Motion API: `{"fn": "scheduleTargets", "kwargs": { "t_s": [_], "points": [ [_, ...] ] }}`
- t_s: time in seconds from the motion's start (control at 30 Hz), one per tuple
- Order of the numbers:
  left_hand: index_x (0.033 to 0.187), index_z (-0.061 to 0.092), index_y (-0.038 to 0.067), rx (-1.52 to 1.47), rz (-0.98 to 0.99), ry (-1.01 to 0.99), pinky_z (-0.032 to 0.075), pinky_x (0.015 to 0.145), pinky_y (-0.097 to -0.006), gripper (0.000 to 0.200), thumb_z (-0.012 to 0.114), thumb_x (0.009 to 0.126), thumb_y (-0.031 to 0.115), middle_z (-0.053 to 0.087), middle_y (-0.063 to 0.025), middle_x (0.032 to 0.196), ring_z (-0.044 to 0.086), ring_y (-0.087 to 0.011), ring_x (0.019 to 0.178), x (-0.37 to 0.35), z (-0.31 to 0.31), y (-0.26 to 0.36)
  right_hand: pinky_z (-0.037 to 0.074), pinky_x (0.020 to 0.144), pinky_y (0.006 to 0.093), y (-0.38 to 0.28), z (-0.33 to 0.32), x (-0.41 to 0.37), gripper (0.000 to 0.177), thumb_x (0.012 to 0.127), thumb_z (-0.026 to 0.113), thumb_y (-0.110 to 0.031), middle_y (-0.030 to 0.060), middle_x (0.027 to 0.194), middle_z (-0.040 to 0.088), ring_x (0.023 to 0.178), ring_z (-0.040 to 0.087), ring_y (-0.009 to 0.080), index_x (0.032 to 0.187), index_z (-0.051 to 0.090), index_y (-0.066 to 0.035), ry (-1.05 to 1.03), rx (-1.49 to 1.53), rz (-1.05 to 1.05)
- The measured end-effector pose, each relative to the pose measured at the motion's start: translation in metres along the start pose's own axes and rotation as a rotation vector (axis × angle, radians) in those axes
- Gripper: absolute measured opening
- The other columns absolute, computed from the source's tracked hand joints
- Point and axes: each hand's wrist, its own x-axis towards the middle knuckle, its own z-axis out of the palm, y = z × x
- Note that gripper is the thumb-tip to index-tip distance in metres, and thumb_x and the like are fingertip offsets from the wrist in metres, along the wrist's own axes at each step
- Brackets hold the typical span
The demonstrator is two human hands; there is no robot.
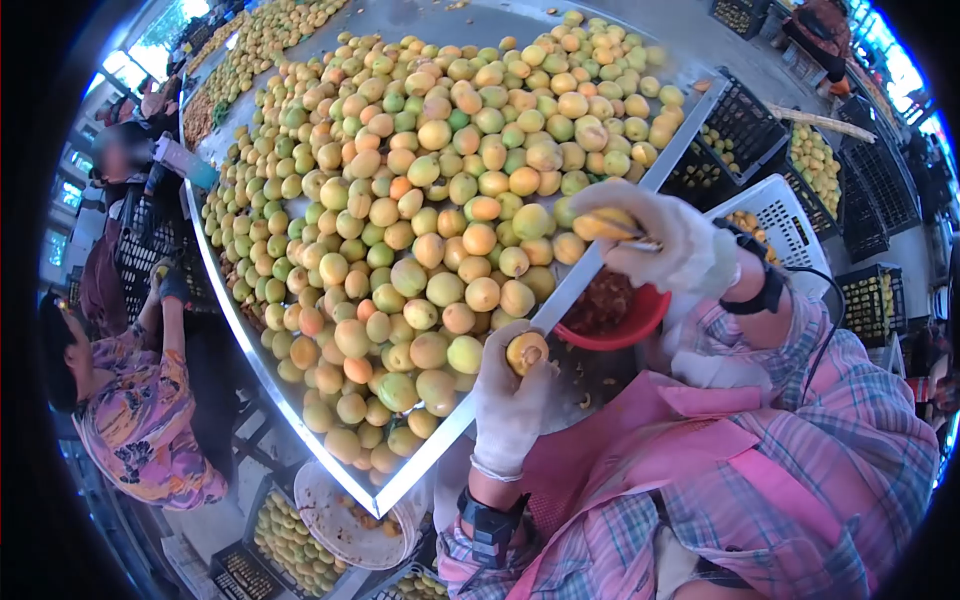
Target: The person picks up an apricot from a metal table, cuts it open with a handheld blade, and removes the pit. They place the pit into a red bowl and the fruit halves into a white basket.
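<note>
My left hand [508,405], in a white glove, is closed around an apricot [527,352] at the metal table edge; the fruit has a brownish patch facing up. Higher and to the right, my gloved right hand [655,235] is closed on a yellow-orange apricot piece [604,224]. A small dark strip shows by its fingers, too small to make out. Below that hand stands a red bowl [655,325] with wet brownish bits inside. Heaped apricots [430,220], green to orange, cover the table beside both hands.
The table's raised metal rim [420,462] runs close before me. A white bucket [330,515] stands below its corner. Black crates [740,125] and a white basket [785,215] are at right. Another person [150,420] works at left.
</note>
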Motion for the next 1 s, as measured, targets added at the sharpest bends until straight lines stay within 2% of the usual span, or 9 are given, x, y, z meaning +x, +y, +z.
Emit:
{"fn": "scheduleTargets", "kwargs": {
  "t_s": [0.1,0.2,0.27,0.37,0.47,0.53,0.6,0.67,1.0],
  "points": [
    [0.128,0.047,0.001,-0.019,-0.045,-0.018,0.05,0.065,-0.0219,0.039,0.057,0.09,0.003,0.061,-0.0076,0.101,0.061,-0.0114,0.075,-0.004,0.002,0.001,0.042,0.065,0.0217,0.026,-0.046,-0.025,0.046,0.085,0.056,-0.009,-0.003,0.085,0.053,0.071,0.049,0.0051,0.13,0.049,-0.006,0.108,-0.061,0.061],
    [0.131,0.046,0.002,0.023,-0.039,-0.007,0.05,0.065,-0.0221,0.043,0.057,0.09,0.003,0.061,-0.0082,0.103,0.062,-0.0122,0.077,-0.005,0.005,0.002,0.046,0.07,0.0225,0.05,-0.083,-0.063,0.053,0.083,0.055,-0.009,0.0035,0.093,0.059,0.076,0.056,0.0074,0.135,0.045,-0.009,0.219,-0.206,0.211],
    [0.132,0.046,0.001,0.015,-0.045,-0.009,0.051,0.067,-0.0222,0.043,0.057,0.09,0.003,0.061,-0.0083,0.104,0.063,-0.0127,0.077,-0.008,0.007,0.006,0.044,0.099,0.0341,0.075,-0.104,-0.091,0.051,0.082,0.052,-0.009,0.019,0.119,0.06,0.113,0.059,0.0256,0.133,0.046,-0.004,0.218,-0.349,0.284],
    [0.13,0.047,0.0,-0.043,-0.109,0.0,0.051,0.069,-0.0216,0.041,0.056,0.091,0.004,0.06,-0.0084,0.106,0.063,-0.0129,0.078,-0.01,0.007,0.009,0.044,0.099,0.0376,0.119,-0.122,-0.129,0.054,0.084,0.053,-0.013,0.0217,0.121,0.06,0.114,0.058,0.0315,0.137,0.043,-0.007,0.156,-0.774,0.616],
    [0.129,0.048,0.0,-0.001,-0.186,-0.03,0.05,0.069,-0.0203,0.039,0.055,0.091,0.005,0.06,-0.0073,0.106,0.062,-0.0122,0.08,-0.007,0.007,0.011,0.041,0.102,0.0418,0.123,-0.118,-0.139,0.058,0.084,0.054,-0.017,0.0242,0.124,0.059,0.118,0.054,0.0378,0.14,0.04,-0.009,0.243,-0.655,0.558],
    [0.123,0.052,0.002,-0.064,-0.147,-0.033,0.04,0.056,-0.0167,0.031,0.055,0.094,0.01,0.062,-0.0025,0.084,0.053,-0.0021,0.068,-0.006,0.01,0.007,0.052,0.082,0.0383,0.117,-0.113,-0.132,0.057,0.086,0.055,-0.017,0.0196,0.104,0.066,0.093,0.066,0.031,0.14,0.04,-0.011,0.331,-0.712,0.327],
    [0.123,0.052,0.002,-0.086,-0.149,-0.047,0.04,0.057,-0.0169,0.031,0.055,0.094,0.011,0.062,-0.0027,0.085,0.053,-0.0026,0.068,-0.003,0.009,0.004,0.052,0.057,0.0265,0.031,-0.088,-0.092,0.054,0.088,0.056,-0.015,0.0084,0.083,0.064,0.067,0.063,0.0125,0.14,0.042,-0.009,0.39,-0.116,0.512],
    [0.123,0.052,0.002,-0.115,-0.146,-0.058,0.041,0.057,-0.0172,0.031,0.055,0.094,0.012,0.062,-0.003,0.085,0.053,-0.003,0.067,0.0,0.009,0.005,0.042,0.042,0.0199,0.017,-0.067,-0.066,0.052,0.09,0.054,-0.014,0.0016,0.071,0.058,0.05,0.052,0.0045,0.14,0.042,-0.009,0.511,0.161,0.271],
    [0.129,0.047,-0.002,-0.13,-0.175,0.013,0.041,0.061,-0.0175,0.04,0.056,0.094,0.014,0.063,-0.0031,0.088,0.055,-0.0051,0.069,0.007,-0.001,0.004,0.04,0.046,0.0212,-0.015,0.058,0.039,0.047,0.092,0.048,-0.007,0.0028,0.071,0.058,0.053,0.053,0.0086,0.137,0.037,0.002,0.439,0.625,-0.217]
  ]
}}
